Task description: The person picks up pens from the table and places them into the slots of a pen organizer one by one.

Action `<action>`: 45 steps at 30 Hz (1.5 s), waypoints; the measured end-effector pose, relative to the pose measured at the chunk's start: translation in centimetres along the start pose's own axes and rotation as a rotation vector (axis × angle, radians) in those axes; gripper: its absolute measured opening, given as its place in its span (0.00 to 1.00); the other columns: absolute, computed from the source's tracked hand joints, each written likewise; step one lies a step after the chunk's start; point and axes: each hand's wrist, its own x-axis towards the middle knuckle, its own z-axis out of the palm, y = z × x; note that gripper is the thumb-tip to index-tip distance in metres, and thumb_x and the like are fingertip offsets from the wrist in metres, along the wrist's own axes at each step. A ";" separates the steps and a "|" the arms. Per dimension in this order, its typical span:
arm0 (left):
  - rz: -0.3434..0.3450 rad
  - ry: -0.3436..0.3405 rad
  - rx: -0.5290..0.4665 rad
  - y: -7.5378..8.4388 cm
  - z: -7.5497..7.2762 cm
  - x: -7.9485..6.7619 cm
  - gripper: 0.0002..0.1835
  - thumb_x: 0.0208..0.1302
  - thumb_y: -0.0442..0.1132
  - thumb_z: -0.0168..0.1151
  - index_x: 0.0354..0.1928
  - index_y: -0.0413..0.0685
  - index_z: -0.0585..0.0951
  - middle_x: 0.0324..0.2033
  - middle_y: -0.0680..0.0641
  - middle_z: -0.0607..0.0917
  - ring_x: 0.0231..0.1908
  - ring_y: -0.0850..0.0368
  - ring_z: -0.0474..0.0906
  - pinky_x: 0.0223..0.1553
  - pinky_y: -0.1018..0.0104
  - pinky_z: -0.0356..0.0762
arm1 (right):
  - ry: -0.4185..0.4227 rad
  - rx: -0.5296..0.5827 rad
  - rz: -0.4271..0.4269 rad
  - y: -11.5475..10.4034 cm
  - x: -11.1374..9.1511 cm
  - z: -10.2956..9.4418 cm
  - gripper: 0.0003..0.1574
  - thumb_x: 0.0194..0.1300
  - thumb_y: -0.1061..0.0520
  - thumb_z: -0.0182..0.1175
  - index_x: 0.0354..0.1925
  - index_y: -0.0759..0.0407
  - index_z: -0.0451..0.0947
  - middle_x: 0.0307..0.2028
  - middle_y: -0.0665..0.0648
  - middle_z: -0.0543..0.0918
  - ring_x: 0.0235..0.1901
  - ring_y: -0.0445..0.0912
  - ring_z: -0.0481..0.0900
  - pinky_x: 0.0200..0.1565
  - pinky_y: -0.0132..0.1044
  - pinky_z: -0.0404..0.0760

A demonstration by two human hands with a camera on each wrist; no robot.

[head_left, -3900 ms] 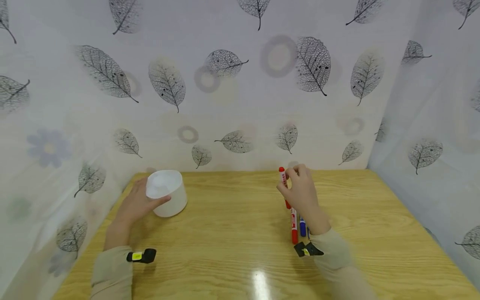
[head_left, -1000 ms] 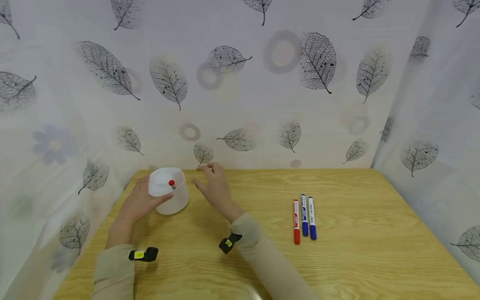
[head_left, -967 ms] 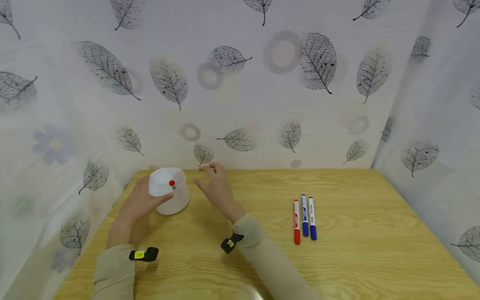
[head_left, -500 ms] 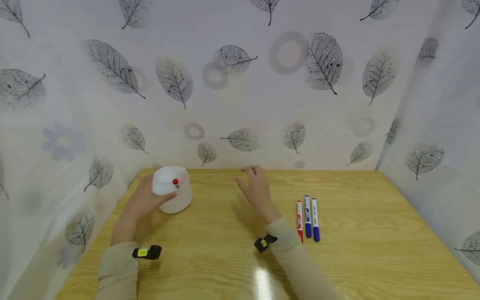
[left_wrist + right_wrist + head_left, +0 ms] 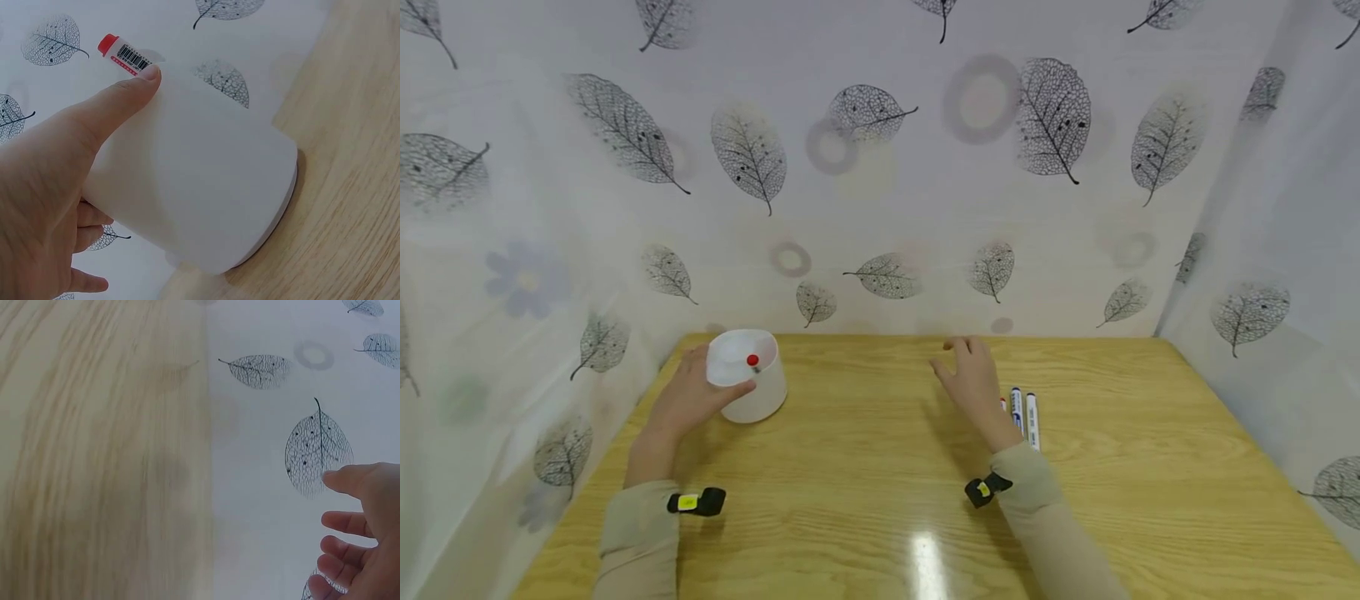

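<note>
My left hand grips a white round container at the table's back left, thumb along its near side and fingers behind. Inside leans a red-capped marker; its end with a barcode pokes above the rim in the left wrist view. My right hand hovers over the table with loosely bent fingers and holds nothing. Just right of it lie a blue marker and a second blue marker. A red marker beside them is mostly hidden by the right hand and wrist.
A wood-grain table spans the view, bounded by a leaf-patterned curtain at the back and both sides. Each wrist wears a black strap camera, such as the right wrist camera.
The red-capped marker went from the right hand into the container. The right hand has since moved right, from beside the container to the remaining markers. The left hand keeps its hold.
</note>
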 end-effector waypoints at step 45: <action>-0.018 0.024 -0.009 0.8 0.1 -2.4 0.60 0.54 0.72 0.61 0.75 0.39 0.49 0.69 0.32 0.59 0.64 0.33 0.62 0.59 0.32 0.65 | -0.501 -0.269 0.141 5.9 -3.9 -4.9 0.24 0.61 0.51 0.60 0.13 0.58 0.70 0.33 0.63 0.70 0.35 0.56 0.67 0.35 0.48 0.71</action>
